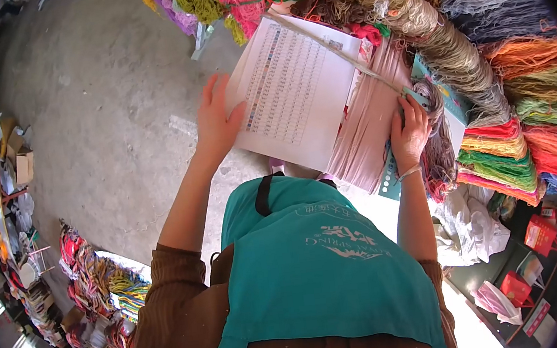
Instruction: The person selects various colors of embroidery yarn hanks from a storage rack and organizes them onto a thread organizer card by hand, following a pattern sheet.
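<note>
A white sheet printed with a dense chart point(295, 82) lies tilted in front of me, more paper edges showing beneath it. My left hand point(220, 115) is at its left edge, fingers stretched apart and the thumb touching the paper. Beside the sheet runs a band of pale pink thread point(369, 122). My right hand point(411, 130) rests at the right side of this thread, fingers extended near a teal strip point(389, 178). A thin cord or rod point(325, 43) crosses the sheet and the thread diagonally towards my right fingertips. What lies under my right palm is hidden.
Hanks of coloured yarn point(507, 69) are stacked at the right and along the top. A thick beige yarn roll point(412, 18) lies diagonally there. Grey concrete floor point(100, 112) spreads at left. More yarn point(92, 284) lies lower left, and red boxes point(539, 233) stand lower right.
</note>
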